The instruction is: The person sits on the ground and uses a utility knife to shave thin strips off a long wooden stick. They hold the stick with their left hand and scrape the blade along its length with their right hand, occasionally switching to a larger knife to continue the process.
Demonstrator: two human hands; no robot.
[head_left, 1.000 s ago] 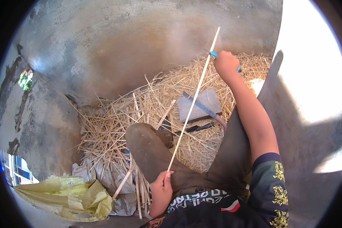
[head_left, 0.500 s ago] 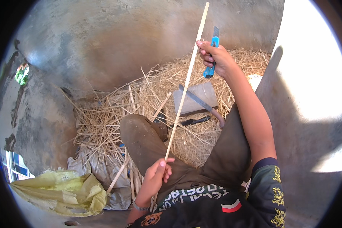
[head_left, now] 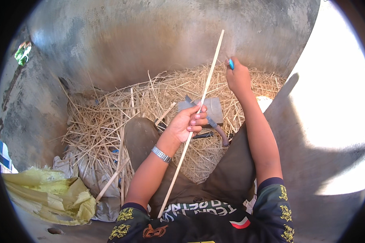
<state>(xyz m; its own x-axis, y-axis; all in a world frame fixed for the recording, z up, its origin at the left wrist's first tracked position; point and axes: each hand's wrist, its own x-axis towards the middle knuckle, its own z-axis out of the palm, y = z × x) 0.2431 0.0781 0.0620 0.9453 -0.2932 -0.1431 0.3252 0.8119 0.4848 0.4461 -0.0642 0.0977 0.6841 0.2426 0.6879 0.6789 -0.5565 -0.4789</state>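
Pale smooth wooden stick; dry rough straw; shiny metal wristwatch; matt rough concrete wall.

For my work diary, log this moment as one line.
left hand: gripping long pale stick mid-length | right hand: closed on blue-handled tool near stick's upper part | below: straw pile, flat grey slab

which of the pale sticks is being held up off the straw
The long thin stick, pinched in the left hand; the shorter ones, like that by the yellow sack, lie loose.
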